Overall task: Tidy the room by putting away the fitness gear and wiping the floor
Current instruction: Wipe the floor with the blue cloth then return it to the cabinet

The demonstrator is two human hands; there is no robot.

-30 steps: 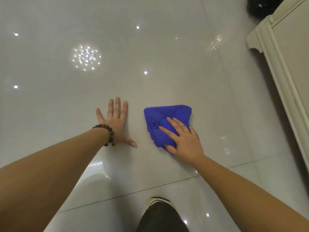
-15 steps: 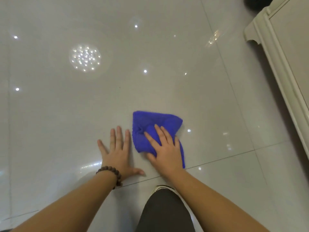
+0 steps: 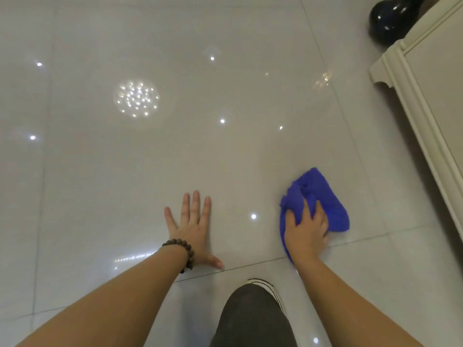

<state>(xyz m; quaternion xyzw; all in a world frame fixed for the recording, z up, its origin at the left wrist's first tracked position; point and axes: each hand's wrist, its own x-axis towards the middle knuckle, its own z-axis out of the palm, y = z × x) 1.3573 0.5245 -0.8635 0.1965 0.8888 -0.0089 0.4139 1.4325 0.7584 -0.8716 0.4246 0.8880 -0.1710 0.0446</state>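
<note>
A crumpled blue cloth lies on the glossy pale tiled floor, right of centre. My right hand presses down on its near part, fingers bunching the fabric. My left hand, with a dark bead bracelet at the wrist, rests flat on the bare floor to the left, fingers spread, holding nothing. A black rounded object, possibly a kettlebell, stands at the far right corner, partly cut off by the frame.
A cream cabinet runs along the right side, its base close to the cloth. My dark trouser knee and a white-edged shoe are at the bottom centre. Ceiling lights reflect in the tiles.
My right hand has slid the cloth from beside my left hand out to the right, toward the cabinet. My left hand has stayed planted on the floor.
</note>
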